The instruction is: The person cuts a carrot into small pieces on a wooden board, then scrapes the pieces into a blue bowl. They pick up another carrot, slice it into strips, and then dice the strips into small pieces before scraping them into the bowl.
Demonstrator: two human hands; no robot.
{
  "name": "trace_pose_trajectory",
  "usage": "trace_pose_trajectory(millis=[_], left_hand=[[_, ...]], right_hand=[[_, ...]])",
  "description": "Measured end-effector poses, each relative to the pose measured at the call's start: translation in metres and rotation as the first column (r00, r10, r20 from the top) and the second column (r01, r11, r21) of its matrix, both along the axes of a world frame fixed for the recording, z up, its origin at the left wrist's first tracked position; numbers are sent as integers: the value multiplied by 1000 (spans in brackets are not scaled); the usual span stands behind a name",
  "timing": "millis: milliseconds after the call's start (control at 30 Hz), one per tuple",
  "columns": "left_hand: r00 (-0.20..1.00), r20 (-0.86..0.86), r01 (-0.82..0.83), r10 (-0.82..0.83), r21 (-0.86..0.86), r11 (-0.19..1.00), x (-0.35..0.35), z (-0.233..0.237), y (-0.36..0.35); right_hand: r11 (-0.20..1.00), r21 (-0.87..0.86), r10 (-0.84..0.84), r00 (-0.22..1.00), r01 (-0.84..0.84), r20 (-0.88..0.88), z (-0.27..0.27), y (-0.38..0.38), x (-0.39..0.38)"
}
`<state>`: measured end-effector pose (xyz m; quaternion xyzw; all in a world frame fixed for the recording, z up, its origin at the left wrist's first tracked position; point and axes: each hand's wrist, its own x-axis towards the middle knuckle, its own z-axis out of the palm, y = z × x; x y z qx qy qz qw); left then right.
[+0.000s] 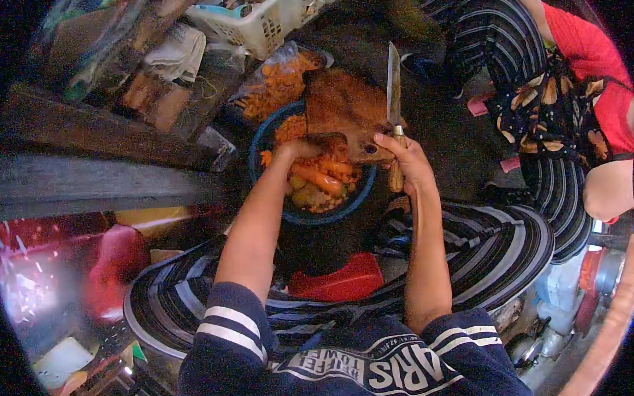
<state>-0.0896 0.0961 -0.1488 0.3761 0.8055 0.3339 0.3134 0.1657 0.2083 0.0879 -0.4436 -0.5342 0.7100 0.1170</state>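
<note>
My right hand (409, 162) is closed round the wooden handle of a knife (394, 85), whose blade points up and away from me. The same hand is at the near right edge of a brown wooden cutting board (348, 108). That board lies over part of a blue-rimmed basin (261, 133). In the basin are orange carrots (317, 178), with paler pieces below them. My left hand (308, 150) is over the basin beside the carrots and the board; its fingers are dark and blurred, so their grip is hidden.
A plastic bag of orange pieces (275, 83) lies beyond the basin. A white basket (270, 23) stands farther back. Wooden planks (102, 129) are at the left. Another person (546, 110) sits at the right. A red object (338, 278) is near my lap.
</note>
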Motion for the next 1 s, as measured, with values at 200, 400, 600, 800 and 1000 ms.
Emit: trace_pose_trajectory(millis=[200,400,600,800,1000], left_hand=[[838,-189,409,-512,-403,819,79,70,7],[842,-463,215,-276,-180,960,126,4,19],[882,-352,210,-312,-300,931,141,80,7],[958,190,182,-215,177,967,139,-44,18],[911,-407,70,-71,-19,997,165,-13,10]], right_hand=[[1000,-24,-7,1000,6,-21,-1,-3,-2],[1000,4,17,1000,-17,-22,7,-8,-4],[999,6,42,999,-42,-11,13,-12,-6],[999,5,36,999,-37,18,11,-12,-5],[998,40,39,999,-38,-12,12,-11,-1]])
